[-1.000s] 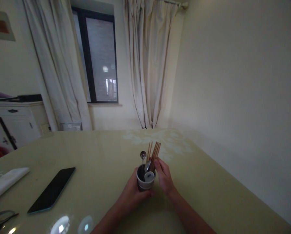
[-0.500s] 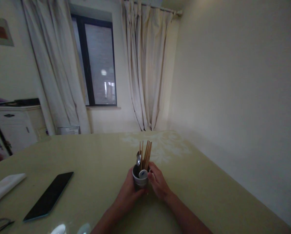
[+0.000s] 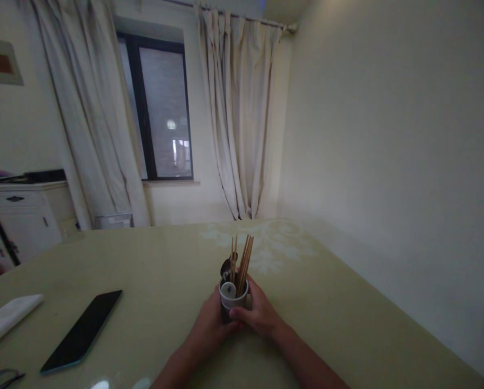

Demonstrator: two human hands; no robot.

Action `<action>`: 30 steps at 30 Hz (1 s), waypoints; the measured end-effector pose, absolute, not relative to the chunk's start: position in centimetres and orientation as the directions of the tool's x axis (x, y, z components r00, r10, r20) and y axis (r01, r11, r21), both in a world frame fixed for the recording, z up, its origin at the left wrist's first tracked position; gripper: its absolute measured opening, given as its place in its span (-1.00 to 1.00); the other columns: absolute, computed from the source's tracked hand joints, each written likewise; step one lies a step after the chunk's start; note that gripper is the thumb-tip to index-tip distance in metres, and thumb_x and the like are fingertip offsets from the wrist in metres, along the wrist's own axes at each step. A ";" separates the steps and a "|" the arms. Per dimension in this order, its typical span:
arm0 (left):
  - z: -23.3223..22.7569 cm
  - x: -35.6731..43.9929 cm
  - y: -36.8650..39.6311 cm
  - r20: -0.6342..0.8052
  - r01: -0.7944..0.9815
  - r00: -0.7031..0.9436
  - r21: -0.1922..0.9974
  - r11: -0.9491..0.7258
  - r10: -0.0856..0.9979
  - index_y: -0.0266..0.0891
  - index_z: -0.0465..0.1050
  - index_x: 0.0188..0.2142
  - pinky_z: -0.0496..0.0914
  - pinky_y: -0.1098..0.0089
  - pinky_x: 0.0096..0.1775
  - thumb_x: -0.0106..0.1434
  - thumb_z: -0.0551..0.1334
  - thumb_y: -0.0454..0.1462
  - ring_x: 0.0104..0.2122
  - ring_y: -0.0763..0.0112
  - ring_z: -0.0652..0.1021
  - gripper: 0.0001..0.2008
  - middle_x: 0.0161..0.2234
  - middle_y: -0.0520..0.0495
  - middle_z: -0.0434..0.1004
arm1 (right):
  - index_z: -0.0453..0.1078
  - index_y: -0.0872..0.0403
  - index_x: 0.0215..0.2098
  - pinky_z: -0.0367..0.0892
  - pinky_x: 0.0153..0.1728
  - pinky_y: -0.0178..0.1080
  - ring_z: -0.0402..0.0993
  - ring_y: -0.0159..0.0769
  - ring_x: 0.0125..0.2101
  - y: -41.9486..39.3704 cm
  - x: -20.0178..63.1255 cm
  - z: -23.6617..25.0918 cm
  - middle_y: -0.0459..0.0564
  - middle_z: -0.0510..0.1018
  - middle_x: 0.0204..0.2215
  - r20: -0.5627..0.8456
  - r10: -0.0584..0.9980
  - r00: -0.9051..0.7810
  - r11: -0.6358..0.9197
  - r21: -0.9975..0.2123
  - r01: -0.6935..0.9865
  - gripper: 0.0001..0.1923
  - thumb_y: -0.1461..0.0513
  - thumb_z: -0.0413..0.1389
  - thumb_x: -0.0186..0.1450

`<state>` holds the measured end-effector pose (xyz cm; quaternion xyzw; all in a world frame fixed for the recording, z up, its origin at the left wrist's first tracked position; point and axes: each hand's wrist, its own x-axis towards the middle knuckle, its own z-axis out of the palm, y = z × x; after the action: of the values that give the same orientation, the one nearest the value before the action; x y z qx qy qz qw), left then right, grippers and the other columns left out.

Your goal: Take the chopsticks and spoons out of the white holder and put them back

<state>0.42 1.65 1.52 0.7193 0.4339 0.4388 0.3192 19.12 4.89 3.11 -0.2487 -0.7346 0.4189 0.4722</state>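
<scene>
The person's left hand (image 3: 209, 323) is wrapped round the left side of a small grey round cup (image 3: 231, 306), and the right hand (image 3: 263, 314) curves round its right side, thumb laid across the front; the grip of both is closed on it, so the cup sits between the two palms near the close edge of the pale green, glossy surface (image 3: 165, 270). I cannot tell whether its base touches down or hangs just above. Out of its mouth, on the right, leans a bundle of slim brown wooden chopsticks (image 3: 246, 263), tilted a little to the right, with a couple of thinner light-brown sticks (image 3: 233, 258) standing nearly upright beside them. At the left rim a dark, shiny metal spoon (image 3: 225, 268) shows its bowl, with another rounded end partly hidden behind the sticks. A white round-ended piece (image 3: 228, 290) with a small dark mark rests at the front, inside the rim. Well apart, off to the left, lie a flat black tablet-like slab (image 3: 83, 330) with a blue edge, a long white flat object (image 3: 11, 319) and, nearest the corner, a dark looped item (image 3: 5, 374) cut off from view. Beyond hang cream cloth curtains (image 3: 242, 108) beside a dark-framed window (image 3: 165, 108).
</scene>
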 end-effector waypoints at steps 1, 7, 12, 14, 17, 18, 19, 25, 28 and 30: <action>1.5 0.4 1.7 0.373 0.376 0.247 0.814 -0.443 0.894 -0.14 0.35 0.25 0.43 0.08 0.17 0.17 0.46 -0.18 0.16 -0.05 0.55 -0.32 0.19 -0.24 0.55 | 0.27 0.01 0.32 0.32 0.26 0.05 0.48 0.08 0.19 5.0 19.0 3.0 0.17 0.55 0.20 0.477 0.756 -0.448 0.518 -0.855 -0.036 -0.02 -0.12 0.49 0.09; 1.0 0.0 2.0 0.387 0.450 0.248 0.766 -0.460 0.888 -0.10 0.33 0.29 0.43 0.07 0.18 0.13 0.46 -0.21 0.17 -0.07 0.55 -0.27 0.20 -0.23 0.54 | 0.27 0.03 0.24 0.45 0.12 -0.01 0.58 0.00 0.07 5.1 18.5 2.5 0.12 0.63 0.09 0.437 0.806 -0.399 0.486 -0.873 0.025 -0.14 0.12 0.50 0.08; -0.4 -0.3 2.1 0.316 0.507 0.150 0.789 -0.347 0.937 -0.16 0.11 0.42 0.34 0.03 0.27 0.08 0.45 -0.23 0.25 -0.09 0.48 -0.04 0.26 -0.29 0.47 | 0.35 0.05 0.13 0.48 0.06 -0.05 0.61 -0.05 0.00 5.5 18.8 3.1 0.11 0.66 0.02 0.450 0.847 -0.282 0.499 -0.857 0.131 -0.36 0.24 0.40 0.11; -0.8 -0.3 2.1 0.273 0.539 0.107 0.792 -0.287 0.956 -0.21 -0.02 0.47 0.29 -0.02 0.31 0.09 0.41 -0.23 0.26 -0.07 0.46 0.03 0.27 -0.34 0.45 | 0.35 0.05 0.11 0.50 0.04 -0.05 0.63 -0.05 -0.03 6.3 19.4 3.2 0.12 0.67 0.00 0.453 0.869 -0.199 0.488 -0.851 0.195 -0.38 0.22 0.38 0.12; -0.8 -0.3 2.0 0.227 0.581 0.110 0.775 -0.248 0.968 -0.27 -0.09 0.49 0.26 -0.06 0.33 0.13 0.36 -0.20 0.27 -0.04 0.45 0.02 0.28 -0.38 0.43 | 0.33 0.06 0.09 0.54 -0.06 -0.05 0.67 -0.01 -0.11 8.2 21.0 2.9 0.15 0.70 -0.06 0.433 0.901 -0.024 0.419 -0.855 0.305 -0.39 0.14 0.36 0.11; -0.6 -0.3 1.9 0.220 0.590 0.119 0.769 -0.247 0.968 -0.27 -0.10 0.49 0.26 -0.05 0.33 0.15 0.35 -0.19 0.28 -0.03 0.45 0.01 0.28 -0.38 0.42 | 0.34 0.06 0.07 0.55 -0.11 -0.04 0.68 0.01 -0.15 9.0 21.8 2.8 0.16 0.71 -0.10 0.428 0.903 0.044 0.387 -0.853 0.351 -0.39 0.12 0.36 0.10; -0.4 -0.3 1.9 0.218 0.596 0.127 0.763 -0.250 0.968 -0.27 -0.10 0.49 0.26 -0.05 0.33 0.16 0.34 -0.18 0.28 -0.02 0.45 0.00 0.28 -0.37 0.43 | 0.34 0.06 0.04 0.55 -0.13 -0.04 0.68 0.03 -0.16 9.7 22.6 2.7 0.17 0.71 -0.12 0.429 0.897 0.107 0.358 -0.847 0.393 -0.40 0.10 0.35 0.08; -0.4 -0.5 2.0 0.245 0.595 0.135 0.755 -0.276 0.960 -0.23 -0.07 0.48 0.28 -0.09 0.31 0.27 0.25 -0.12 0.22 0.02 0.49 -0.12 0.23 -0.36 0.47 | 0.37 0.08 -0.01 0.52 -0.20 -0.08 0.67 0.05 -0.21 12.3 28.1 2.2 0.17 0.70 -0.17 0.465 0.800 0.378 0.222 -0.816 0.534 -0.44 0.01 0.29 0.09; -1.1 -0.6 2.2 0.264 0.597 0.133 0.748 -0.290 0.955 -0.26 -0.07 0.48 0.29 -0.09 0.30 0.30 0.24 -0.09 0.22 0.01 0.50 -0.14 0.22 -0.38 0.47 | 0.37 0.11 0.01 0.48 -0.19 -0.04 0.64 0.10 -0.17 12.6 29.4 1.9 0.25 0.66 -0.13 0.456 0.765 0.455 0.160 -0.819 0.551 -0.42 0.01 0.25 0.10; -1.4 -0.7 2.3 0.283 0.595 0.129 0.744 -0.303 0.950 -0.29 -0.06 0.47 0.30 -0.09 0.29 0.31 0.24 -0.09 0.21 0.01 0.51 -0.14 0.21 -0.39 0.48 | 0.37 0.12 0.03 0.47 -0.16 -0.02 0.63 0.12 -0.15 12.8 29.6 1.6 0.27 0.65 -0.10 0.451 0.750 0.483 0.135 -0.820 0.556 -0.40 0.01 0.24 0.10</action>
<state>-0.65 2.33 -1.38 0.7137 0.5414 0.3771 0.2354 29.59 12.80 1.61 -0.6521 -0.5010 0.0862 0.5624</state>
